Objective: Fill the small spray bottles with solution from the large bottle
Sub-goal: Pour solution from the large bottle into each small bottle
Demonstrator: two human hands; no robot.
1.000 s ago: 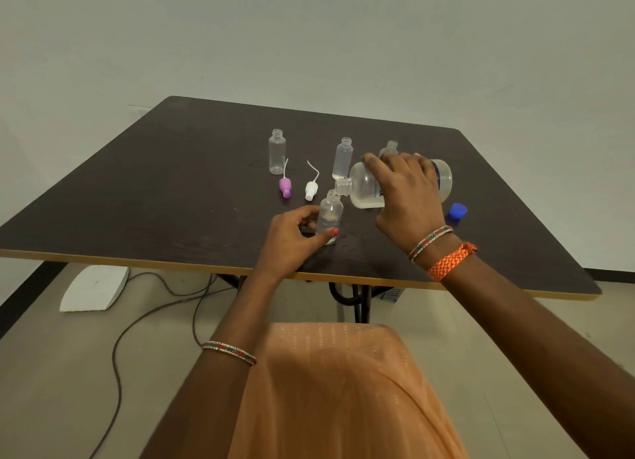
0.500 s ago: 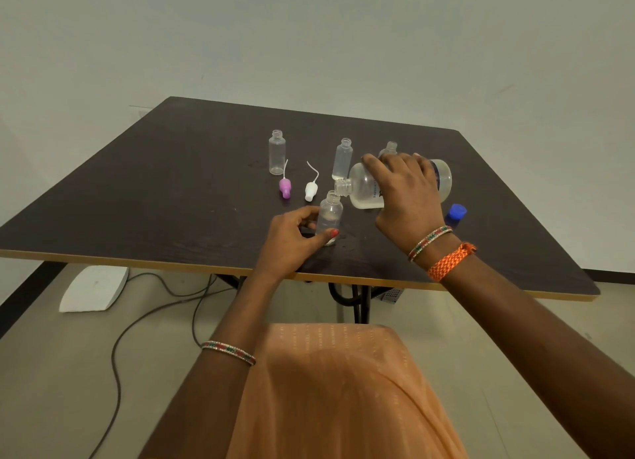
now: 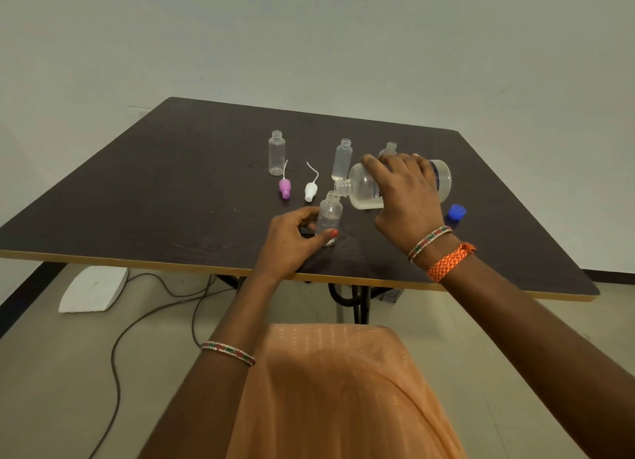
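Head cam view: right hand (image 3: 407, 197) is wrapped around the large bottle (image 3: 364, 194), tipped on its side with its neck right over the mouth of a small bottle (image 3: 329, 218). Left hand (image 3: 292, 242) grips that small bottle upright on the bench (image 3: 171, 190). Two more open bottles, a purple nozzle (image 3: 285, 188) and a white nozzle (image 3: 310, 191) sit farther back; blue cap (image 3: 457, 212) off to the right.

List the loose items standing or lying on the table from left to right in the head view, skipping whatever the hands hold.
Empty clear bottle → purple spray cap → white spray cap → uncapped small bottle → blue cap.
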